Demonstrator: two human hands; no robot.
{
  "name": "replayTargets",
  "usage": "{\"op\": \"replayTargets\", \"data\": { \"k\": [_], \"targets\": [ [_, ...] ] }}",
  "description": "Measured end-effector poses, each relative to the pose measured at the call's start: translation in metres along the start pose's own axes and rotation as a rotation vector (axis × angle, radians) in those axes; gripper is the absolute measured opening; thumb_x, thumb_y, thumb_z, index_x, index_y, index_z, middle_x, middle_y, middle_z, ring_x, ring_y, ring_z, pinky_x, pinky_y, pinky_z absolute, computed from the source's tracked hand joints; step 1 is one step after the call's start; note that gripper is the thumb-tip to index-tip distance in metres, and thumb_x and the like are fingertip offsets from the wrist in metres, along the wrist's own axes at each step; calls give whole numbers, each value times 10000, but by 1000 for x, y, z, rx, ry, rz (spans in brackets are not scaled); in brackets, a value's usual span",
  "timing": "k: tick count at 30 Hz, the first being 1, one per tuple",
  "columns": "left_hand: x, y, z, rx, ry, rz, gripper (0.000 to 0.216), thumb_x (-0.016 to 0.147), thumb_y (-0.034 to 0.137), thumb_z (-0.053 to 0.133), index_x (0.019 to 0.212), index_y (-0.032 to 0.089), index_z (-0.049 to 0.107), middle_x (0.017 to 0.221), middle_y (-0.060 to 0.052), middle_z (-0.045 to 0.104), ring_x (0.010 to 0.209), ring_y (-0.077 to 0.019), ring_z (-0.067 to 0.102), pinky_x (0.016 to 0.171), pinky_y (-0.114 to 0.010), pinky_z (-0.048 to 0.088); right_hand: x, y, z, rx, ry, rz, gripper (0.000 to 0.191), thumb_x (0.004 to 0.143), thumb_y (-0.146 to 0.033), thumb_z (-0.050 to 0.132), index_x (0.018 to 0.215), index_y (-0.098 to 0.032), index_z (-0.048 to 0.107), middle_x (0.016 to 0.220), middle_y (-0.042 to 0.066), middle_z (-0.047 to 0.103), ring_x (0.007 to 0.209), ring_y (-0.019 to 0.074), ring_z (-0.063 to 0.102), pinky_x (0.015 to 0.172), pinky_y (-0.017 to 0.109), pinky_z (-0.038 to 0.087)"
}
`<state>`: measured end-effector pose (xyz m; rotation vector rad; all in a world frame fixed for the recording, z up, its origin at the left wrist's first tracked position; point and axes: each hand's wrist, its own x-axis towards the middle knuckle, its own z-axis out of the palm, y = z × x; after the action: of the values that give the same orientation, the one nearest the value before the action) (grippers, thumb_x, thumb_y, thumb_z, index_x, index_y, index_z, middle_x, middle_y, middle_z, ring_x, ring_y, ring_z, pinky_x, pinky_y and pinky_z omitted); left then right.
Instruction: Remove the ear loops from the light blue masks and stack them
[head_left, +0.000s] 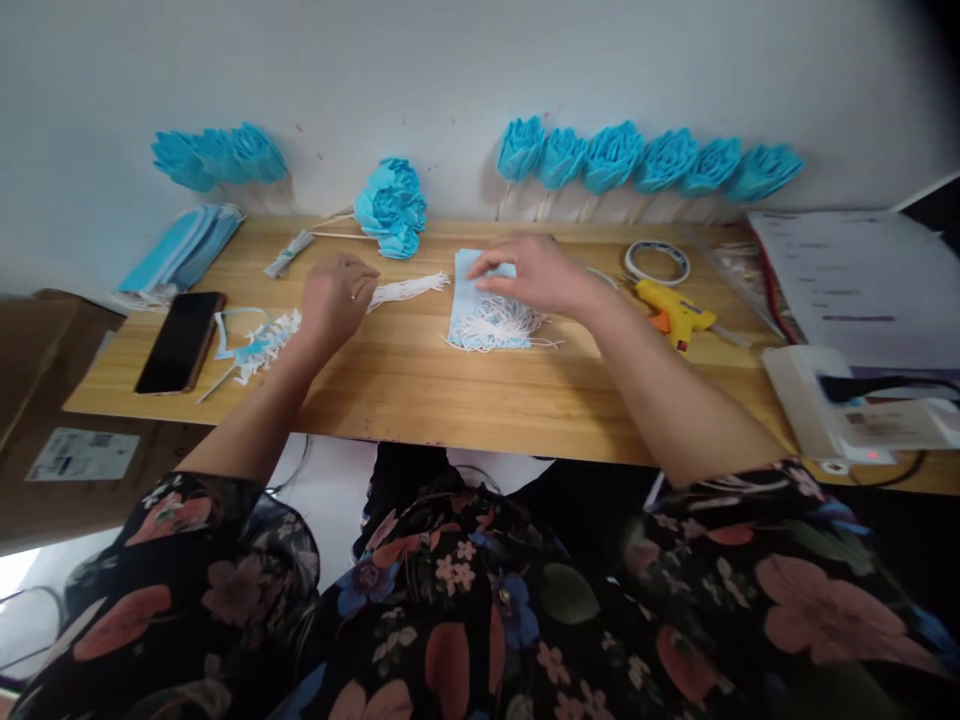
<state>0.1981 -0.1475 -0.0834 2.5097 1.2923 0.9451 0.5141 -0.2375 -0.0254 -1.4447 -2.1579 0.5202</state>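
My left hand (339, 297) hovers over the table at the left end of a bundle of thin white elastic cords (409, 289). Its fingers are loosely bent and a little blurred, with nothing visible in them. My right hand (534, 270) reaches over a stack of light blue face-mask sheets (466, 290), fingers apart, thumb and forefinger near the top of the stack. On the lower part of that stack lies a tangle of white cords (499, 322), some trailing off its edges. The right hand partly hides the stack's upper right.
Blue flowers on sticks (615, 158) lean against the wall; more flowers (390, 205) lie at the back. A phone (180, 343), cut blue-and-white scraps (262, 342) and masks (180, 255) are at left. Right are a tape roll (658, 262), yellow glue gun (675, 312) and power strip (825, 405).
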Motion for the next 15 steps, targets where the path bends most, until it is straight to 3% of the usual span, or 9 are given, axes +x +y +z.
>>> {"op": "replayTargets", "data": {
  "k": [4,8,12,15],
  "targets": [
    [-10,23,-1,-77,-19,60,206,922,376,604,967,277,779,1126,-93,750,1128,-303,645,1088,-488,476,-37,-1,-1,-71,-93,14,101,868,-336,765,936,-274,808,1053,55,766,1050,284,668,965,442,495],
    [-9,54,2,-127,-62,118,186,941,297,600,1005,235,763,1138,-81,757,1138,-269,664,1079,-468,491,-38,-5,11,-187,-111,-22,91,843,-259,780,891,-183,793,1019,115,752,1042,304,648,953,451,476],
    [-5,80,-2,-194,-74,156,185,958,260,588,1021,225,758,1130,-70,773,1120,-227,685,1049,-409,518,-27,-5,-3,-87,113,-6,111,906,-241,681,852,-166,743,941,84,744,934,251,658,871,414,487],
    [-5,92,-5,-261,-75,131,185,961,265,590,1000,213,763,1098,-66,785,1068,-205,701,1002,-374,537,-25,0,-13,197,257,52,174,951,-334,645,850,-203,698,859,28,726,854,199,660,768,355,510]
  ]
}}
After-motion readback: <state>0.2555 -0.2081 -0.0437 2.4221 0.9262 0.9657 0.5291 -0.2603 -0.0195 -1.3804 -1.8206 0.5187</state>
